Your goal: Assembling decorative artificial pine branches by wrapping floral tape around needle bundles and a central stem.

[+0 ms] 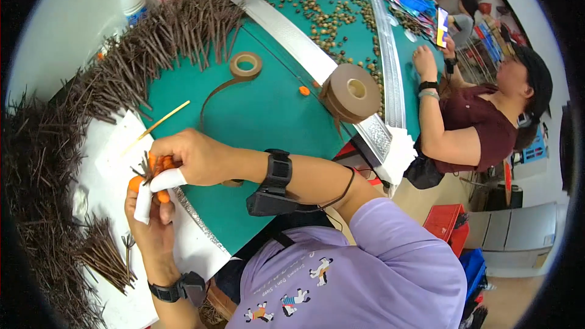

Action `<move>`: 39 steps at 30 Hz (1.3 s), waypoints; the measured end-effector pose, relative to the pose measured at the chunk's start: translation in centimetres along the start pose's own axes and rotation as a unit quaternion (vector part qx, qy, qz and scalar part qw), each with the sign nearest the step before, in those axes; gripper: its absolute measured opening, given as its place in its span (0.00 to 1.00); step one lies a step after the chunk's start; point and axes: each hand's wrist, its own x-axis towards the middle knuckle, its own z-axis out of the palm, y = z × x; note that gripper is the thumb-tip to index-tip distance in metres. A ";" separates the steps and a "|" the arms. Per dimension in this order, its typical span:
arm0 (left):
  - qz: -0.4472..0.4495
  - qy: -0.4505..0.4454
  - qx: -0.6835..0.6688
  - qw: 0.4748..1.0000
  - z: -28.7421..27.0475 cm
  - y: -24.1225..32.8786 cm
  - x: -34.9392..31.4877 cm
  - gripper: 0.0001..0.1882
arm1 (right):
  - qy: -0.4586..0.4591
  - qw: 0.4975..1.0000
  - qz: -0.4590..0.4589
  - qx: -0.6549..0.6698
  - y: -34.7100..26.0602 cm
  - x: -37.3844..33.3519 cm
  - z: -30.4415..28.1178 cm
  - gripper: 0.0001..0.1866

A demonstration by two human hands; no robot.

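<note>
My right hand point(198, 155) and my left hand point(152, 228) meet over white paper at the left of the table. Orange and white covers sit on some of their fingertips. Pinched between them is a dark brown twig point(145, 167) with a branched tip; the fingers hide most of it. Just beyond my hands lies a thin wooden stick point(159, 125). A small bundle of brown twigs point(100, 253) rests beside my left forearm. Further off, a small roll of brown tape point(247, 73) has its loose end trailing toward my right hand.
Dark twigs point(170, 33) pile along the left and far edges of the green table point(262, 106). A large brown tape roll point(350, 92) stands by a silver strip. Small round beads point(329, 18) spread beyond it. At right sits a co-worker point(481, 116); a white bottle point(131, 0) stands far left.
</note>
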 end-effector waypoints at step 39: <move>0.115 0.022 0.073 0.990 1.0 -0.8 -0.1 0.13 | -0.014 0.988 -0.028 0.153 0.7 0.5 0.9 0.07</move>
